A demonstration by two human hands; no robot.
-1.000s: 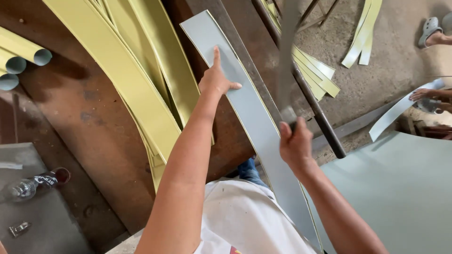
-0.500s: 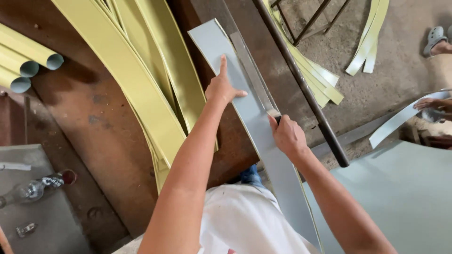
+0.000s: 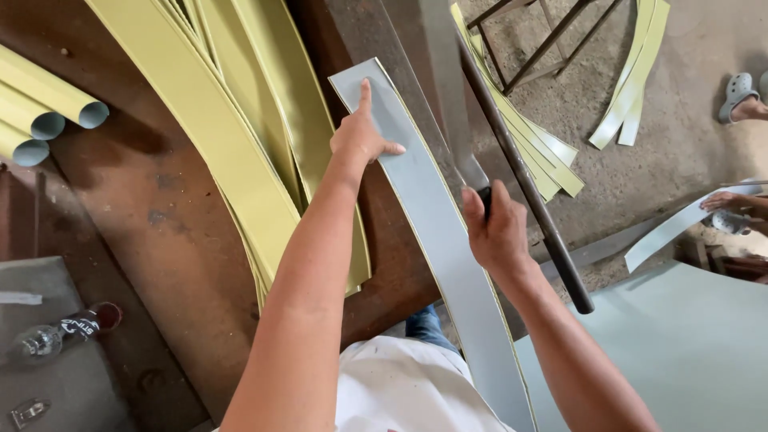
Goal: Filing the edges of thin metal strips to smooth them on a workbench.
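The left hand [image 3: 364, 140] presses flat on a grey strip [image 3: 448, 240] while the right hand [image 3: 496, 232] grips a blade handle [image 3: 484, 194]; many yellow-green strips [image 3: 240, 160] already lie cut on the bench [image 3: 144, 224].

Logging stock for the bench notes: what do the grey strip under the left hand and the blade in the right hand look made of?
Grey strip: thin sheet, likely painted metal or laminate; matte grey face, yellow edge, lies flat under the left hand.
Blade: looks like bare steel; dull grey sheen, long and flat, its dark handle gripped in the right hand.
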